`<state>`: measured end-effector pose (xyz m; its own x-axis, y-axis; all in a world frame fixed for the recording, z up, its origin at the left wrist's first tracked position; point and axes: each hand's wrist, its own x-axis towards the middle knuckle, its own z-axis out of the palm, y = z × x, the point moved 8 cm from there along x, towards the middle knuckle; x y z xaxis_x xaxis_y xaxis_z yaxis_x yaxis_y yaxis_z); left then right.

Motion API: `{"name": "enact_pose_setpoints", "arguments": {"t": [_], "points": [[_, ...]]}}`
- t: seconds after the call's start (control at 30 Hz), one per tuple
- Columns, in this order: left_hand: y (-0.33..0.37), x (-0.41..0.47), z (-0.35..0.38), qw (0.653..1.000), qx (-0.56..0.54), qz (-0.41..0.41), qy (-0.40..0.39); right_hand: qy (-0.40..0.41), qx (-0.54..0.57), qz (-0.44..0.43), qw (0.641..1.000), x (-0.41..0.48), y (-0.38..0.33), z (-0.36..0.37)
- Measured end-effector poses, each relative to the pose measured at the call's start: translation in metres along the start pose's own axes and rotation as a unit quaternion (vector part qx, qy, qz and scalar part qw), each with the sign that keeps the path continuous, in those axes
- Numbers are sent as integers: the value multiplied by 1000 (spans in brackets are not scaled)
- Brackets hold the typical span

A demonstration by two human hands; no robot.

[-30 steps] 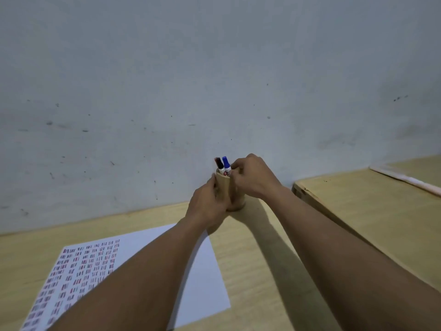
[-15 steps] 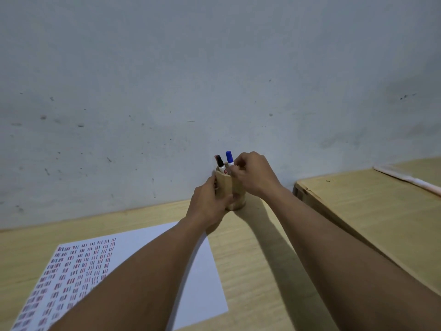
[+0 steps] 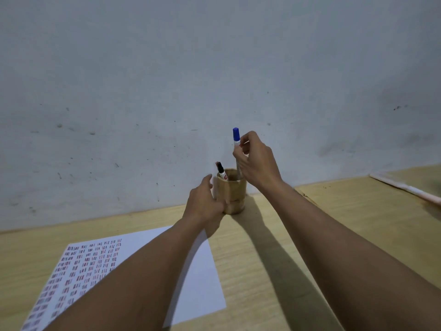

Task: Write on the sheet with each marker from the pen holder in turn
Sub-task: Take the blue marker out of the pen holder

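At frame centre: right hand (image 3: 259, 161) pinching blue-capped marker (image 3: 236, 139), left hand (image 3: 206, 201) loosely open beside pen holder (image 3: 232, 194). Lift straight up, clear of black-capped marker (image 3: 221, 170); steady holder.

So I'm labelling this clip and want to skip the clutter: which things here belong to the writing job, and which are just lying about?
Part of the job:
- blue marker, pinched in the right hand
- black marker in the pen holder
- left hand beside the holder
- sheet, partly filled with marks

Just lying about:
- pale strip at far right
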<state>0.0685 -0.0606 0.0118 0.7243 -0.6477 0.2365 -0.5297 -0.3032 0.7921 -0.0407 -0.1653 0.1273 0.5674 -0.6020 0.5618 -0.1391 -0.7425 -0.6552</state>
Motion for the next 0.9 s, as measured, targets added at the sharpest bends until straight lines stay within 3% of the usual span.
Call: {"name": "enact_pose_setpoints", "arguments": {"t": [0.23, 0.4, 0.57, 0.63, 0.73, 0.8, 0.87, 0.9], "points": [[45, -25, -81, 981, -63, 54, 175, -41, -53, -49, 997, -7, -35, -1], [76, -45, -122, 972, -145, 84, 166, -91, -123, -101, 983, -26, -67, 7], [74, -61, -146, 975, -134, 82, 161, -110, -145, -114, 977, -41, -91, 11], [71, -70, -156, 973, -138, 70, 173, -94, -164, -131, 973, -49, -101, 9], [66, -80, -169, 964, -169, 49, 198, 2, -167, -152, 974, -69, -121, -2], [62, -87, -178, 957, -189, 34, 216, 31, -118, -82, 989, -84, -124, -3], [59, -92, -185, 952, -207, 32, 222, -20, 18, 79, 996, -96, -114, 11], [57, -95, -188, 952, -211, 33, 219, -58, 128, 173, 975, -105, -108, 23]]}}
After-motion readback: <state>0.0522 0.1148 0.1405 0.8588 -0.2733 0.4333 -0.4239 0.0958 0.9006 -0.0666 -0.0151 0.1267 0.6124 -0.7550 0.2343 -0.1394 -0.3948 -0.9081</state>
